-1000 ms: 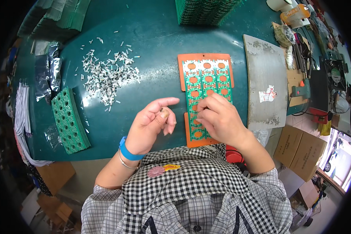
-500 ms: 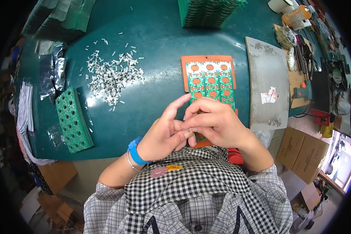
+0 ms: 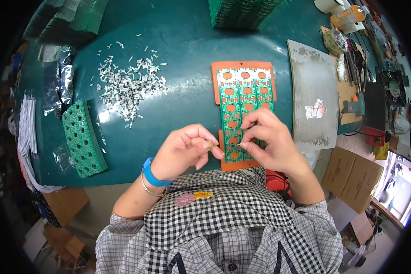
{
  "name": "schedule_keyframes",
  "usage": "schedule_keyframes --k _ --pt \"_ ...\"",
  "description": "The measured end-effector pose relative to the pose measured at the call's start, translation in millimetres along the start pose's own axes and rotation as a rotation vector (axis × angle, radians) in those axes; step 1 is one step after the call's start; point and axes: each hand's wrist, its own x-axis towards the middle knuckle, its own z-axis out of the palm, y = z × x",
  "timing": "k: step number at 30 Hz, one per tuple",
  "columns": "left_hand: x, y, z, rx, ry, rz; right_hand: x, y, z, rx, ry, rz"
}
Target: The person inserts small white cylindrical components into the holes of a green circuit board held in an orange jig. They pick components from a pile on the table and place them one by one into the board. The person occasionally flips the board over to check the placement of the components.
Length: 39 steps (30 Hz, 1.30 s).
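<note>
One green circuit-board panel (image 3: 239, 108) lies on an orange plate (image 3: 255, 65); over the panel's lower half, the right hand (image 3: 269, 139) pinches a tiny whitish component (image 3: 239, 144); beside its left edge, the left hand (image 3: 187, 148) curls, grip unclear.

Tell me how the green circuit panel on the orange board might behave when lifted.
The green circuit panel is probably stiff: it lies flat with straight edges. It's likely light for its size, since rows of holes pierce it. Bent, it might crack where little material separates them.
</note>
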Motion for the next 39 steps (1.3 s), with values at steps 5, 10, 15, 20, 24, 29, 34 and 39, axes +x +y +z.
schedule_keyframes --k 5,10,15,20,24,29,34,39 --pt "-0.6 -3.1 -4.7 0.065 0.092 0.067 -5.3 2.7 9.1 -0.137 -0.049 -0.084" --pt "-1.8 -4.2 -2.2 0.102 0.092 0.067 -6.4 4.1 13.0 -0.169 -0.050 -0.118" --pt "-1.7 -3.6 -1.6 0.096 0.107 0.059 -6.3 2.2 11.6 -0.190 -0.063 -0.113" --pt "-1.2 -4.6 -0.4 0.104 0.088 0.043 -7.2 3.5 14.8 -0.197 -0.053 -0.145" --pt "-1.1 -2.9 1.8 0.113 0.077 0.037 -7.3 3.6 16.0 -0.190 -0.052 -0.143" --pt "-2.2 0.2 4.2 0.133 0.077 -0.008 -8.4 6.9 15.2 -0.152 -0.057 -0.134" --pt "-2.7 -0.5 4.3 0.128 0.074 -0.023 -9.1 7.9 11.8 -0.112 -0.090 -0.119" --pt "-3.3 -2.1 4.7 0.131 0.073 -0.017 -8.5 8.1 9.4 -0.110 -0.109 -0.131"
